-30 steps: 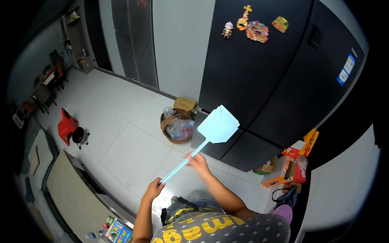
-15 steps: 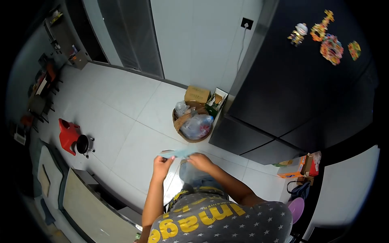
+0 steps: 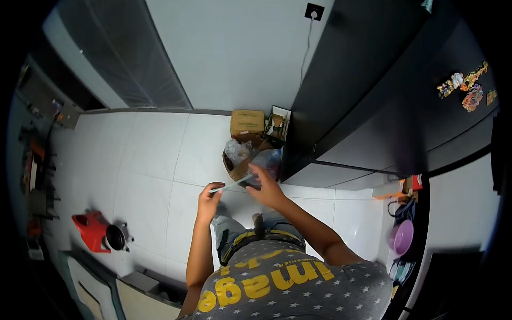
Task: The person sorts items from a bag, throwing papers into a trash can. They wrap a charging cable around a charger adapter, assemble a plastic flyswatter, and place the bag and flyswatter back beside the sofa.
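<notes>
A thin, pale blue-green strip [image 3: 230, 185], possibly folded plastic film, stretches slantwise between my two hands in front of my waist. My left hand [image 3: 208, 200] pinches its left end between thumb and fingers. At the right end is my right hand [image 3: 265, 191], its fingers around the strip and its thumb held apart lower down; the exact grip is partly hidden. Below and beyond the hands, a round basket [image 3: 228, 166] on the floor holds clear plastic bags [image 3: 238, 151]. The right hand overlaps the basket's near side in view.
A cardboard box [image 3: 247, 122] and an open green-and-white box [image 3: 278, 122] stand behind the basket. Dark cabinets [image 3: 362, 106] rise on the right. A purple basin [image 3: 401, 238] is at lower right. A red plastic seat [image 3: 92, 230] and a round black stool [image 3: 116, 236] stand left.
My view has tilted and shifted. The strip, wider and see-through before, now looks narrow and straight. Both hands have moved up and forward, and the right thumb and fingers have spread.
</notes>
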`<state>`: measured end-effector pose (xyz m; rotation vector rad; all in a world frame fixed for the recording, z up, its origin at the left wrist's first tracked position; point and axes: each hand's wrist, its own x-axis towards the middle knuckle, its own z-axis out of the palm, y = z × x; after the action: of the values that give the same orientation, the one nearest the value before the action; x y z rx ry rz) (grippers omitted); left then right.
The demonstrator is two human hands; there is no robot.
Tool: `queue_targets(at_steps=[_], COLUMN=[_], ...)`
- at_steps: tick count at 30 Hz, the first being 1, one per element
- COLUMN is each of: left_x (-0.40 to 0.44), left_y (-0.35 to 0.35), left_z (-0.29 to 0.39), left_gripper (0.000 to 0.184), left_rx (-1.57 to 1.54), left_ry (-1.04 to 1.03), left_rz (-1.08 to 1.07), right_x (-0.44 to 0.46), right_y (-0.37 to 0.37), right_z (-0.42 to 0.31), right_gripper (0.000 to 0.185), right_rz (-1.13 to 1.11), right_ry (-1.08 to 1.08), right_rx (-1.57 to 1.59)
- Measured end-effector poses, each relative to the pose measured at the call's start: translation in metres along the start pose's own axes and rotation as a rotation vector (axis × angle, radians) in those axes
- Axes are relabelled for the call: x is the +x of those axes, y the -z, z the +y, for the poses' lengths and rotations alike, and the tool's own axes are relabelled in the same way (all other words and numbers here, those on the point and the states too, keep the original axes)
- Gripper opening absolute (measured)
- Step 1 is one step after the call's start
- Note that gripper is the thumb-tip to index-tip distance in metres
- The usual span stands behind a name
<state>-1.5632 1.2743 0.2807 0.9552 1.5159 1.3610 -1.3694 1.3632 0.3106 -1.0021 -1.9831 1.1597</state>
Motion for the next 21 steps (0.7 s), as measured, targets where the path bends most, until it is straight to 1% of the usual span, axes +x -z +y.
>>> queue_targets(at_steps=[1, 3, 4, 6, 7, 9, 10, 12, 13, 15, 16, 17, 19, 20, 21], left_x=[0.016, 0.044, 0.059, 0.088, 0.101, 0.127, 0.141, 0.164, 0.172, 0.191, 0.199, 0.203, 0.211, 0.216, 0.224], left_y=[0.007, 0.021, 0.031, 0.052, 0.061, 0.075, 0.079, 0.083, 0.081, 0.074, 0.070, 0.066, 0.054, 0.049, 0.046], left_z=[-0.001, 0.001, 0.000, -0.006, -0.007, -0.010, -0.014, -0.019, -0.016, -0.004, -0.001, -0.002, -0.009, -0.016, -0.024], left_gripper=[0.015, 0.016, 0.016, 0.017, 0.017, 0.016, 0.016, 0.017, 0.017, 0.021, 0.025, 0.025, 0.028, 0.032, 0.032], left_rx=[0.041, 0.050, 0.056, 0.167, 0.167, 0.177, 0.181, 0.278, 0.280, 0.328, 0.337, 0.338, 0.314, 0.328, 0.333], left_ry=[-0.013, 0.069, 0.075, 0.016, 0.020, 0.206, 0.212, -0.086, -0.072, -0.202, -0.208, -0.205, -0.310, -0.284, -0.279], left_rz=[-0.107, -0.243, -0.271, -0.454, -0.477, -0.564, -0.585, -0.676, -0.696, -0.794, -0.848, -0.856, -0.752, -0.696, -0.706], right_x=[0.007, 0.019, 0.025, 0.041, 0.050, 0.063, 0.068, 0.073, 0.075, 0.082, 0.085, 0.088, 0.094, 0.095, 0.094], right_y=[-0.006, -0.018, -0.022, -0.036, -0.043, -0.057, -0.064, -0.076, -0.081, -0.089, -0.090, -0.090, -0.085, -0.080, -0.074], right_z=[0.000, -0.005, -0.012, -0.025, -0.033, -0.046, -0.048, -0.049, -0.048, -0.046, -0.043, -0.038, -0.023, -0.008, 0.011], right_gripper=[0.059, 0.048, 0.039, 0.037, 0.035, 0.032, 0.029, 0.024, 0.024, 0.023, 0.024, 0.024, 0.023, 0.023, 0.023], right_rz=[0.020, -0.005, -0.022, 0.059, 0.115, 0.181, 0.175, 0.150, 0.157, 0.207, 0.179, 0.183, 0.220, 0.224, 0.248], right_ry=[-0.020, 0.088, -0.004, -0.006, 0.010, -0.041, -0.031, -0.032, -0.055, -0.122, -0.186, -0.194, -0.215, -0.220, -0.299], right_rx=[-0.005, -0.244, -0.226, -0.249, -0.275, -0.278, -0.332, -0.425, -0.421, -0.485, -0.505, -0.504, -0.529, -0.526, -0.579])
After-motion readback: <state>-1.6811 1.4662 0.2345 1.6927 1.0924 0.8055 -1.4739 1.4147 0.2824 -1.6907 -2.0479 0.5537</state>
